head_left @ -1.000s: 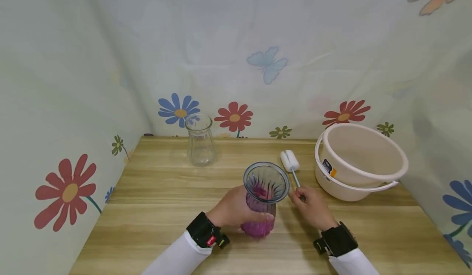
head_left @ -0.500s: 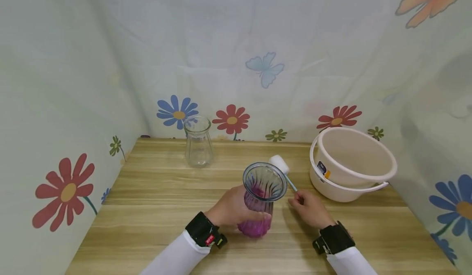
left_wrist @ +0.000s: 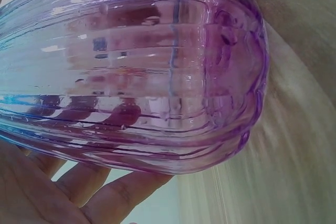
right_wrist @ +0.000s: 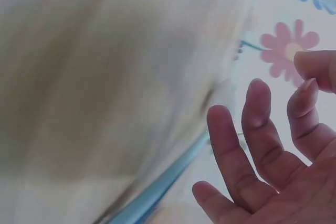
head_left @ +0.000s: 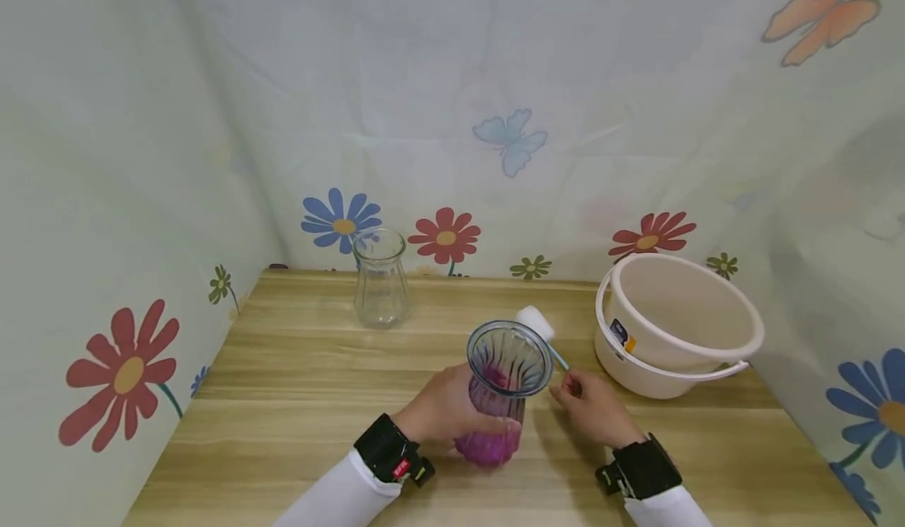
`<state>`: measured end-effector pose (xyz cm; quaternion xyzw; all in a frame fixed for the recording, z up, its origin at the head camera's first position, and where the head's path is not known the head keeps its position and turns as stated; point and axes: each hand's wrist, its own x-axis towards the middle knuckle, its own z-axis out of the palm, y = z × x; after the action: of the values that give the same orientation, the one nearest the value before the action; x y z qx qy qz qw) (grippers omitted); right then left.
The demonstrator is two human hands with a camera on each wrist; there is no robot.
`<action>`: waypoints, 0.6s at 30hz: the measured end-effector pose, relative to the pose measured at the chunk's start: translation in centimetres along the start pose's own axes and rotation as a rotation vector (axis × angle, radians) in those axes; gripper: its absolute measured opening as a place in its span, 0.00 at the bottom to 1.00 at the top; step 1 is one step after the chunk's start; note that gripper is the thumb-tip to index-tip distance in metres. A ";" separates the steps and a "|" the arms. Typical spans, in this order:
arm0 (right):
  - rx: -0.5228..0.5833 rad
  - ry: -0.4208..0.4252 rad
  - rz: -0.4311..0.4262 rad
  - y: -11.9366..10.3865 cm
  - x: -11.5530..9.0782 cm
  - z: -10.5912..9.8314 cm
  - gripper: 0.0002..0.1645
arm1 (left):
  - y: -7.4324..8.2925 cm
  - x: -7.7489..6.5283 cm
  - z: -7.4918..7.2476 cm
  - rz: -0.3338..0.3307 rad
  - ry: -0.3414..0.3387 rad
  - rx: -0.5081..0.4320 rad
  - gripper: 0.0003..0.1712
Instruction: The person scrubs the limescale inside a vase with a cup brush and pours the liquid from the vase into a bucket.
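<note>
My left hand (head_left: 452,409) grips a ribbed glass vase (head_left: 488,440), purple at its base and bluish at its flared rim. In the left wrist view, fingers (left_wrist: 126,192) lie along the side of the vase (left_wrist: 131,77), with droplets on the glass. A sponge brush (head_left: 535,323) with a white foam head and light-blue handle lies on the table behind the vase, partly hidden by its rim. My right hand (head_left: 597,409) is beside the handle's near end. In the right wrist view its fingers (right_wrist: 231,156) are loosely bent, apart from the blue handle (right_wrist: 163,182).
A clear glass vase (head_left: 382,295) stands at the back left of the wooden table (head_left: 304,386). Two nested pale buckets (head_left: 643,370), a handle looped around them, stand at the right. A flower-print cloth (head_left: 396,79) encloses the back and sides.
The brush's foam head has shifted left and the right hand's fingers have come off the handle. The left hand still holds the purple vase. The head view has tilted and shifted slightly.
</note>
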<state>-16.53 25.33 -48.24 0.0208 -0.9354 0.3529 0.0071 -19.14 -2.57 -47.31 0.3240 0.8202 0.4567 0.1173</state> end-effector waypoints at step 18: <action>0.493 -0.397 -0.224 -5.5 -2.3 -0.8 0.46 | -1.2 0.0 0.4 0.020 -0.004 -0.056 0.43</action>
<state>-13.96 21.85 -44.07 0.1927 -0.7970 0.5545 -0.1416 -19.44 -2.79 -48.52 0.3298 0.8035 0.4801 0.1231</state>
